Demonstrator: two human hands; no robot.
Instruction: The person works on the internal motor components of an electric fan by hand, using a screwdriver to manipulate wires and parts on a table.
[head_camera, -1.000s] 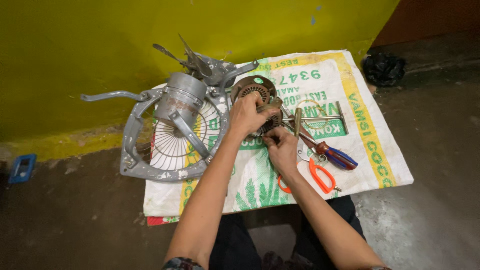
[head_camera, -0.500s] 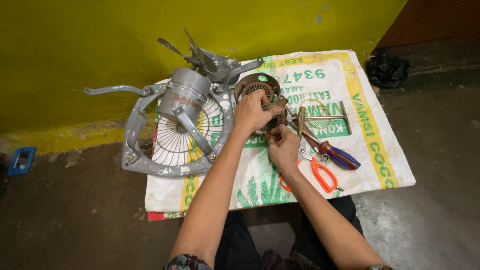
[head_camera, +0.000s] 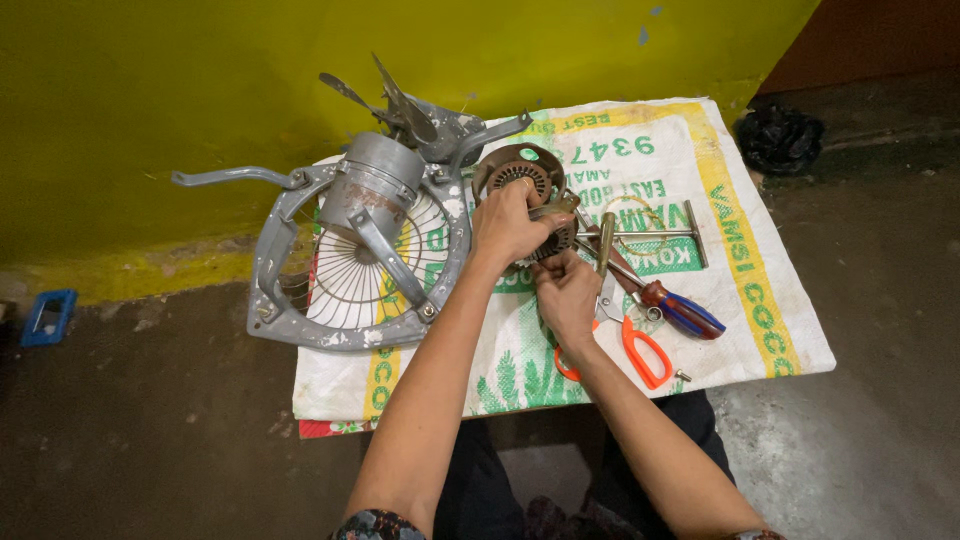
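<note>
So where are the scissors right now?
The scissors lie on the sack, just right of the right hand, beside the screwdriver.

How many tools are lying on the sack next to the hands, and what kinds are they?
Scissors with orange handles: 1
Screwdriver with a red and blue handle: 1
Metal T-shaped tool: 1
Tool with a yellowish handle: 1
Total: 4, all on the printed sack. More may lie hidden under the hands.

Both hands (head_camera: 540, 260) clasp a motor part (head_camera: 548, 238) beside fan frame (head_camera: 350, 260)
</note>
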